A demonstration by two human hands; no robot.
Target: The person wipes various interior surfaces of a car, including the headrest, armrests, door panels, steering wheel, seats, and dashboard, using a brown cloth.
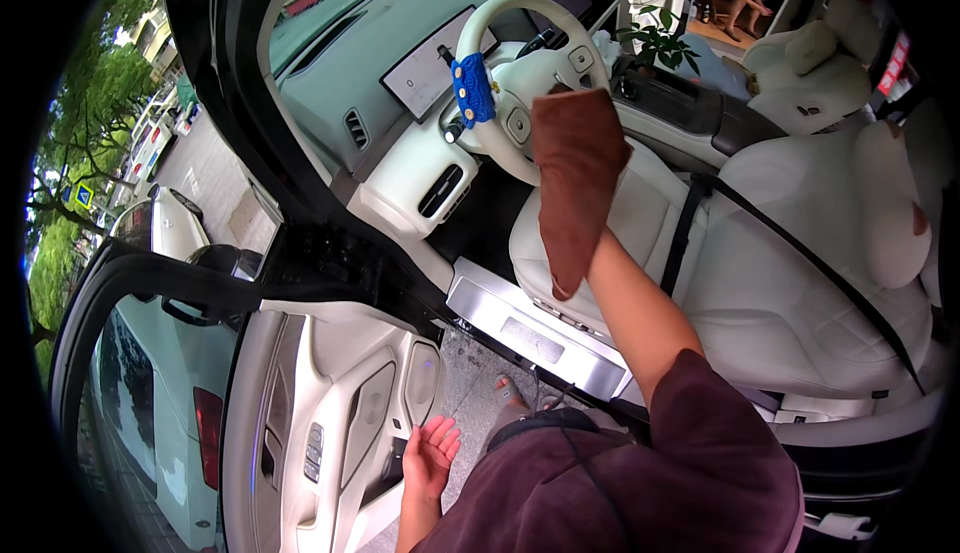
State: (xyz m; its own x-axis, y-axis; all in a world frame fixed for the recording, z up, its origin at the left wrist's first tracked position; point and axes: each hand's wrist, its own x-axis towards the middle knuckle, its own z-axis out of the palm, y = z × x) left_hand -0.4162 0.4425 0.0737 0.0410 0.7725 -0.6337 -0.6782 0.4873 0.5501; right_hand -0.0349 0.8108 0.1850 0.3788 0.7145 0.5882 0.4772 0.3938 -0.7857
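Observation:
A brown cloth (577, 155) is draped over my right hand and hides its fingers; my bare right forearm (637, 305) reaches out from under it. The cloth hangs in front of the lower right of the white steering wheel (514, 159), over the light driver's seat (645, 200); whether it touches the wheel I cannot tell. On the wheel's left rim sits a blue knitted cover (472, 90) with buttons. My left hand (433, 454) is empty, palm up with fingers loosely bent, beside the inner panel of the open car door (352, 418).
A metal door sill (525, 328) runs below the seat. A black seat belt (810, 253) crosses the seat. Beyond the wheel are a driver display (427, 65), a centre console (675, 103) and a green plant (660, 39). A person (742, 2) sits beyond the far side. A parked car (157, 410) stands outside.

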